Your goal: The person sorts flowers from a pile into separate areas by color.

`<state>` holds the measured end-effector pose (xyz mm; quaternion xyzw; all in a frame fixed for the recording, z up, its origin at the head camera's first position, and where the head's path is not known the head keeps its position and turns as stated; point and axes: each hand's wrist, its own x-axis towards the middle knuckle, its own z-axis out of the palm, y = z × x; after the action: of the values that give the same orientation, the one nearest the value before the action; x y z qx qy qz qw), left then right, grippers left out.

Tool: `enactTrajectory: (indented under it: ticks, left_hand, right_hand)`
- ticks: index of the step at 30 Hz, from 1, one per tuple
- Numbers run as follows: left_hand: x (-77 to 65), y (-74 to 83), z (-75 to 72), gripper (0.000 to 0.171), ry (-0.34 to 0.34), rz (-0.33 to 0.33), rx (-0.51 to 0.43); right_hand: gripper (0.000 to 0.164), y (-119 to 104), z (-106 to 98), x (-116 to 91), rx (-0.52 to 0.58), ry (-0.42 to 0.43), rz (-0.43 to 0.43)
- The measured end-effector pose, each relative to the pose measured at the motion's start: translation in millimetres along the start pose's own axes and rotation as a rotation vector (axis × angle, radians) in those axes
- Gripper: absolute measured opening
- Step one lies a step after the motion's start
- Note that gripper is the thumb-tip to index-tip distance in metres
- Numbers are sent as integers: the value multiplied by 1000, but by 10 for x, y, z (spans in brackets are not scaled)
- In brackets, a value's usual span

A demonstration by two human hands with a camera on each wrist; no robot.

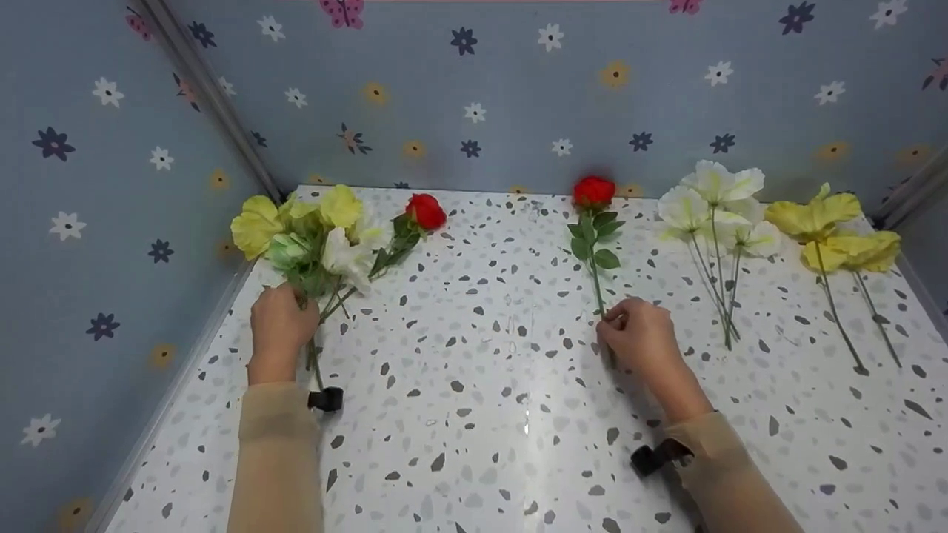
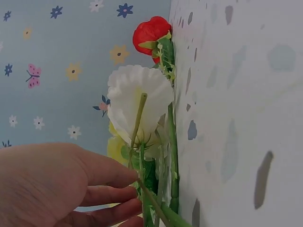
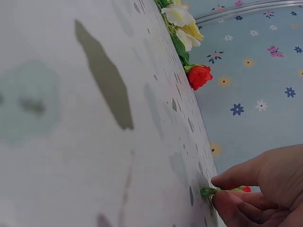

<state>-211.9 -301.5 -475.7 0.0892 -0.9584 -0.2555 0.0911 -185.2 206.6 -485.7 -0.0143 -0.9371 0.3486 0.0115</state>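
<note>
On the left, my left hand [image 1: 285,320] pinches stems at the lower end of a mixed bunch; how many stems it holds is hidden. The bunch has yellow flowers [image 1: 341,207], a pale green flower [image 1: 290,254], a white flower [image 1: 346,257] and a red rose [image 1: 426,212] at its right. In the left wrist view, the fingertips meet thin green stems below the white flower [image 2: 137,101]. My right hand [image 1: 643,333] pinches the lower stem of another red rose [image 1: 595,194], which lies on the table. The right wrist view shows its stem end [image 3: 207,191] between thumb and finger.
Right of the single rose, several white flowers [image 1: 715,196] lie with stems crossing. Yellow flowers [image 1: 815,218] lie at the far right. A speckled white table [image 1: 474,385] meets a blue flower-patterned back wall [image 1: 511,89] and a left side panel [image 1: 111,281].
</note>
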Motion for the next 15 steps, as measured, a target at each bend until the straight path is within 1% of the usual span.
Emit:
enactTrajectory:
  ticks: [2, 5, 10, 12, 15]
  left_hand:
    - [3, -4, 27, 23, -5, 0, 6]
    - [3, 7, 54, 22, -12, -15, -1]
    - [-11, 83, 26, 24, -33, -61, -18]
    - [-17, 133, -5, 24, -36, -50, -23]
    - [-35, 247, -69, 24, -35, -32, -59]
  right_hand:
    - [11, -1, -2, -1, 3, -11, 3]
    - [11, -3, -3, -4, 5, -24, 9]
    - [11, -2, -8, -4, -2, -26, 9]
    - [11, -3, -10, -4, -7, -24, 1]
    - [11, -4, -10, 1, -18, -14, -14]
